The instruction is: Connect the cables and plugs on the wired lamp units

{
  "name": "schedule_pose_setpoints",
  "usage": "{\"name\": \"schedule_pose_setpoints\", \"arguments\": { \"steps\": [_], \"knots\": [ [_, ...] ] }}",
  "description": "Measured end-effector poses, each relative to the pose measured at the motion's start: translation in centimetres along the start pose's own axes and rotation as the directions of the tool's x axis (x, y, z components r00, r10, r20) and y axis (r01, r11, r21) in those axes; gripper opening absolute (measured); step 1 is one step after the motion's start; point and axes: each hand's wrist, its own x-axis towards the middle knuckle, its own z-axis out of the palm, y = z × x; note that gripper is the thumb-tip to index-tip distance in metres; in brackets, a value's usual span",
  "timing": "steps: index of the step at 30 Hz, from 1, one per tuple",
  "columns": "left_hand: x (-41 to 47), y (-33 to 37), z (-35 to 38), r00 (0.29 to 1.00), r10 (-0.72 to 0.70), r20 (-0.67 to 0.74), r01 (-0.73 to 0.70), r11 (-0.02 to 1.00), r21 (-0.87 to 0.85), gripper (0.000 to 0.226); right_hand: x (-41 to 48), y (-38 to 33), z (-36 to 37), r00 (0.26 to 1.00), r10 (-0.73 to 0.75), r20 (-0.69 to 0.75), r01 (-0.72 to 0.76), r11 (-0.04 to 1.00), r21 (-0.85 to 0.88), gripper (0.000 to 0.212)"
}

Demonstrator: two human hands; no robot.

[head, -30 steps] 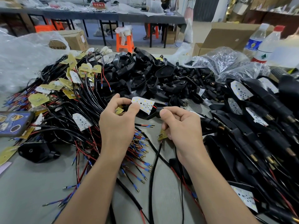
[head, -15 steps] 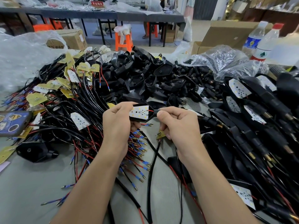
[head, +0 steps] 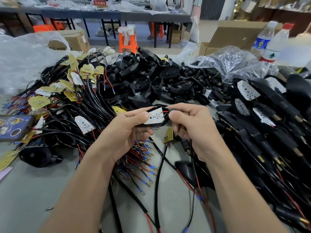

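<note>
Head view, left hand (head: 124,132) and right hand (head: 193,128) pinching lamp unit (head: 155,116), wire bundles (head: 94,101) left, black housings (head: 151,76) behind, bottles (head: 276,42) beyond

We find open grey surface (head: 25,190) only left of the lamp unit (head: 155,117) and nearer us, with one lone housing (head: 38,155) lying on it. Directly left of the unit, a tangle of cables and LED boards (head: 72,105) blocks passage. Behind it lies a heap of black housings (head: 151,78). To its right, stacked assembled lamps (head: 269,128) crowd in. Loose cables (head: 158,179) cross the surface below it.
</note>
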Motion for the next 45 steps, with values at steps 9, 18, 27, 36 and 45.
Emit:
{"name": "schedule_pose_setpoints", "arguments": {
  "steps": [9, 18, 27, 36, 45],
  "knots": [
    [-0.5, 1.2, -1.1, 0.968, 0.018, -0.251, -0.111, 0.927, -0.359, 0.027, 5.6, -10.6, -0.9, 0.981, -0.128, 0.144, 0.183, 0.391, -0.902, 0.013],
    [-0.6, -0.2, 0.1, 0.971, 0.184, -0.150, -0.136, 0.948, 0.287, 0.035, 10.7, -8.8, 1.0, 0.885, -0.464, -0.042, 0.033, 0.152, -0.988, 0.031],
    [0.1, -2.2, 2.5, 0.983, 0.172, -0.067, -0.078, 0.714, 0.696, 0.038, 6.5, 0.0, 1.3, 0.968, 0.246, -0.056, -0.237, 0.963, 0.131, 0.027],
    [1.3, -2.0, 0.6, 0.867, 0.277, -0.413, 0.016, 0.814, 0.581, 0.029, 0.3, 4.3, 2.8, 0.909, 0.300, 0.291, -0.221, 0.936, -0.274, 0.039],
    [2.7, -2.2, 1.7, 0.818, 0.347, -0.459, -0.132, 0.890, 0.437, 0.032, -0.5, 3.4, 2.5, 0.888, 0.273, 0.369, -0.152, 0.934, -0.325, 0.040]
  ]
}}
